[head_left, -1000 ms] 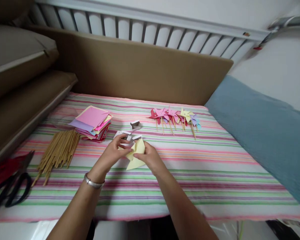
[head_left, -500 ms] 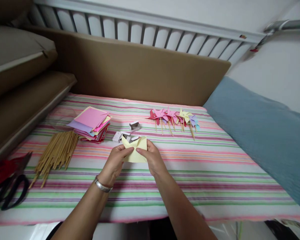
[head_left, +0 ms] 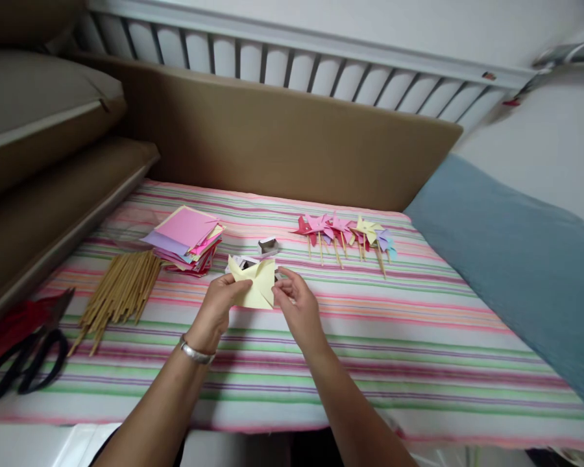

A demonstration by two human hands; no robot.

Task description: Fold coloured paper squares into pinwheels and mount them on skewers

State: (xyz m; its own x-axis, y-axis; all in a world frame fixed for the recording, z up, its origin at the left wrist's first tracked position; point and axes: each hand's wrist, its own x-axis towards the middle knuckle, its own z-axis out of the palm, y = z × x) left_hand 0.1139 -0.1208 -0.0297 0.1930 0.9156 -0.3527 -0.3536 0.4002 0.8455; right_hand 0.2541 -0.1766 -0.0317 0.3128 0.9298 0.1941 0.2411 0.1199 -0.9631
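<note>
A pale yellow sheet of paper (head_left: 255,292), with cuts running in from its corners and its upper part bent inward, is held up above the striped cloth. My left hand (head_left: 219,301) is closed on its left side, thumb pressed on the front near the middle. At the right edge is my right hand (head_left: 299,311), its thumb tip by the paper and its fingers loosely curled and apart. Behind the paper, partly covered, lies a small white box (head_left: 233,264). Another small open box (head_left: 268,246) stands just beyond.
On the left are a stack of coloured paper squares (head_left: 187,230), a bundle of thin sticks (head_left: 119,292) and black-handled scissors (head_left: 43,357) beside red material (head_left: 14,331). Finished paper pinwheels (head_left: 340,227) lie at the back right. Brown cushions (head_left: 43,188) rise at left.
My right thumb has left the paper's middle and drawn back to its right edge. My left hand keeps its hold. The whole view has shifted slightly.
</note>
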